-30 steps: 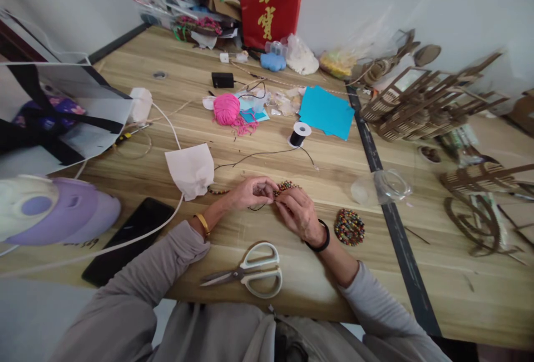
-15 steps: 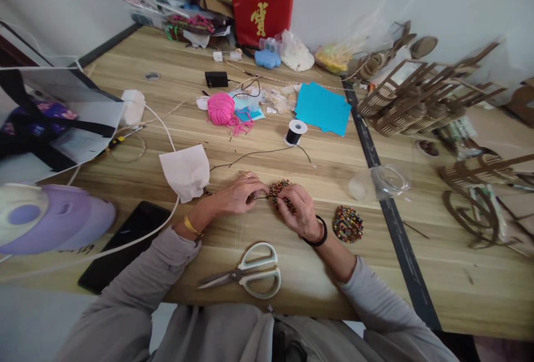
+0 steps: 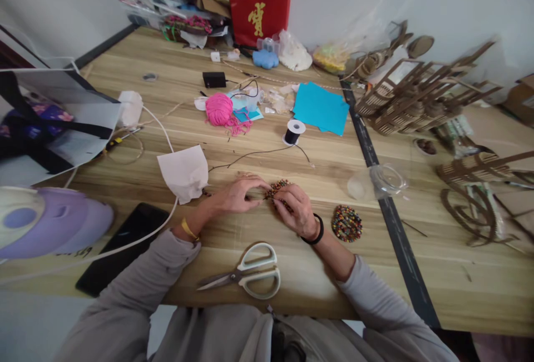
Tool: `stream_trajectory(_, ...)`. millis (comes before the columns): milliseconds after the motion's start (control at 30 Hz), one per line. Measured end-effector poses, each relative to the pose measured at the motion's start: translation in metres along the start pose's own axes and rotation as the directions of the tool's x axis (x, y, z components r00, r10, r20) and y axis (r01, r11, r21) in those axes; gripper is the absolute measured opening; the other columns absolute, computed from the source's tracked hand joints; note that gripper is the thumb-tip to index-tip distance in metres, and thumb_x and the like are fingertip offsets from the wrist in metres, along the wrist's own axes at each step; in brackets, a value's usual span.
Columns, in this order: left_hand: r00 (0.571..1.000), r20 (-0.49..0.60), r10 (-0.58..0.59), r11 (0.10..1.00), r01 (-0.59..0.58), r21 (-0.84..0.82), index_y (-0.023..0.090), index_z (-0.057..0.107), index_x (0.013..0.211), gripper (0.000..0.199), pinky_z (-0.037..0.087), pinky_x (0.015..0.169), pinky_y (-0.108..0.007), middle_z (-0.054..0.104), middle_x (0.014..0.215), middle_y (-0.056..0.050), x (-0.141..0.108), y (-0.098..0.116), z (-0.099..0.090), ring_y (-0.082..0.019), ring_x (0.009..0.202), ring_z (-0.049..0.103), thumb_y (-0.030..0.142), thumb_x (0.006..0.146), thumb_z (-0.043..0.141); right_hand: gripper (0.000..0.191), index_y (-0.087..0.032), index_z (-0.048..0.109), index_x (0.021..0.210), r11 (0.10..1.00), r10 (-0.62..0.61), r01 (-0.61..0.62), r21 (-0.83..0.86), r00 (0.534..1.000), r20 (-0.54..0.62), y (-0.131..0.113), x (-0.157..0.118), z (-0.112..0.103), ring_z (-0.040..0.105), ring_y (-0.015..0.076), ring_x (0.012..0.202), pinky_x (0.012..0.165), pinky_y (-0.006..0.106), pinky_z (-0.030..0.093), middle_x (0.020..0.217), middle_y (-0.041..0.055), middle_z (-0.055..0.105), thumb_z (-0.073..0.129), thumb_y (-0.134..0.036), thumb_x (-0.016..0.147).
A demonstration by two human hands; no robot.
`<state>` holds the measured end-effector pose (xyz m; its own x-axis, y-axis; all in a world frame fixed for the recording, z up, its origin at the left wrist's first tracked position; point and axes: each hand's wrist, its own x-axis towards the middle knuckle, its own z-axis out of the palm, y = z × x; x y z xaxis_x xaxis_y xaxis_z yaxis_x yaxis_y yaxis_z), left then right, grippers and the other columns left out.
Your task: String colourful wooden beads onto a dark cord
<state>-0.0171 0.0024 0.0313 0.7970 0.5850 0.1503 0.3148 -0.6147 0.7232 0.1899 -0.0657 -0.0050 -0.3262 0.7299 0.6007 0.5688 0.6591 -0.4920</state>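
A bundle of small multicoloured beads (image 3: 278,187) is gripped between the thumb and fingers of my right hand (image 3: 297,210), partly hidden by them. My left hand (image 3: 241,194) is on the bundle's left side, its thumb and fingers apart and the fingertips at the beads' edge. Whether it touches the short dark cord end there, I cannot tell. A coiled bead string (image 3: 347,223) lies to the right of my right wrist. White-handled scissors (image 3: 246,273) rest below my hands, pointing left.
A spool of black cord (image 3: 293,131) stands beyond my hands, its loose cord trailing left. Behind it are pink yarn (image 3: 219,109) and blue sheets (image 3: 321,108). White paper (image 3: 183,174), a phone (image 3: 120,251) and a purple-white device (image 3: 62,220) sit left. Wooden models (image 3: 417,98) stand right.
My left thumb and fingers have spread apart, and the hand's fingertips have come closer to the bead bundle. The cord stretched between my hands is now mostly out of sight. My right hand keeps its grip.
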Motion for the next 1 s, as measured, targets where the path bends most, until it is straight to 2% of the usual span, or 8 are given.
stream_trajectory(100,0.990,0.012,-0.142,0.973,0.142,-0.180,0.012,0.063,0.103,0.026,0.047,0.069,-0.023,0.068,0.085,-0.005,0.003,0.003,0.011,-0.012,0.072,0.059,0.022,0.079,0.058,0.012,-0.020,0.059,0.095,1.000,-0.002,0.002,0.000,1.000,0.009,0.002,-0.001,0.001,0.057,0.0196,0.086,0.077,0.036,0.049,0.091,0.0082,0.063,0.055,-0.014,0.086)
stream_trajectory(167,0.980,0.013,-0.200,0.938,0.196,-0.286,0.010,0.064,0.096,0.022,0.046,0.066,-0.022,0.068,0.081,-0.005,0.004,0.005,0.016,-0.011,0.068,0.058,0.023,0.079,0.058,0.011,-0.020,0.059,0.095,1.000,0.002,-0.002,0.002,1.000,0.015,0.002,-0.002,0.001,0.056,0.0193,0.085,0.076,0.036,0.049,0.090,0.0081,0.062,0.055,-0.014,0.086)
stream_trajectory(267,0.969,-0.004,-0.247,0.913,0.231,-0.337,0.009,0.066,0.083,0.016,0.045,0.064,-0.022,0.067,0.075,-0.005,0.005,0.005,0.020,-0.011,0.066,0.057,0.023,0.078,0.059,0.010,-0.020,0.059,0.094,1.000,0.006,-0.006,-0.002,1.000,0.021,0.002,-0.002,0.001,0.056,0.0191,0.084,0.075,0.035,0.049,0.090,0.0081,0.063,0.055,-0.015,0.086)
stream_trajectory(400,0.967,-0.024,-0.255,0.901,0.228,-0.368,0.010,0.066,0.078,0.017,0.043,0.062,-0.021,0.066,0.072,-0.003,0.005,0.002,0.021,-0.011,0.064,0.055,0.025,0.078,0.060,0.010,-0.020,0.058,0.096,1.000,0.013,-0.013,0.005,1.000,0.021,0.000,0.001,-0.001,0.056,0.0196,0.084,0.075,0.035,0.048,0.090,0.0080,0.062,0.056,-0.016,0.086)
stream_trajectory(500,0.970,-0.010,-0.242,0.887,0.217,-0.408,0.009,0.066,0.076,0.018,0.042,0.061,-0.020,0.064,0.070,-0.003,0.005,-0.001,0.022,-0.010,0.063,0.054,0.026,0.077,0.061,0.013,-0.019,0.056,0.097,0.999,0.033,-0.033,-0.009,0.999,0.028,-0.002,0.002,-0.003,0.055,0.0210,0.085,0.075,0.037,0.046,0.090,0.0085,0.062,0.059,-0.022,0.085)
stream_trajectory(600,0.975,0.020,-0.223,0.875,0.209,-0.438,0.009,0.065,0.075,0.018,0.040,0.059,-0.020,0.063,0.067,-0.002,0.005,-0.002,0.024,-0.010,0.062,0.052,0.026,0.077,0.061,0.010,-0.019,0.057,0.091,0.998,0.046,-0.043,-0.047,0.996,0.071,-0.003,0.003,-0.003,0.052,0.0212,0.082,0.075,0.037,0.043,0.085,0.0074,0.061,0.058,-0.028,0.086)
stream_trajectory(767,0.976,0.061,-0.209,0.867,0.214,-0.449,0.009,0.065,0.075,0.019,0.038,0.057,-0.019,0.059,0.062,0.000,0.006,-0.005,0.026,-0.009,0.058,0.048,0.028,0.076,0.061,0.012,-0.019,0.055,0.082,0.998,0.020,-0.012,-0.057,0.991,0.129,-0.002,0.004,-0.003,0.049,0.0197,0.076,0.075,0.037,0.040,0.078,0.0060,0.057,0.048,-0.023,0.091)
stream_trajectory(1000,0.973,0.061,-0.224,0.867,0.227,-0.444,0.009,0.065,0.076,0.021,0.040,0.056,-0.019,0.059,0.062,0.000,0.005,-0.011,0.026,-0.009,0.058,0.050,0.030,0.076,0.061,0.010,-0.019,0.054,0.086,1.000,0.010,-0.011,0.005,0.994,0.106,-0.001,0.003,-0.003,0.049,0.0198,0.079,0.075,0.037,0.041,0.081,0.0066,0.058,0.046,-0.020,0.091)
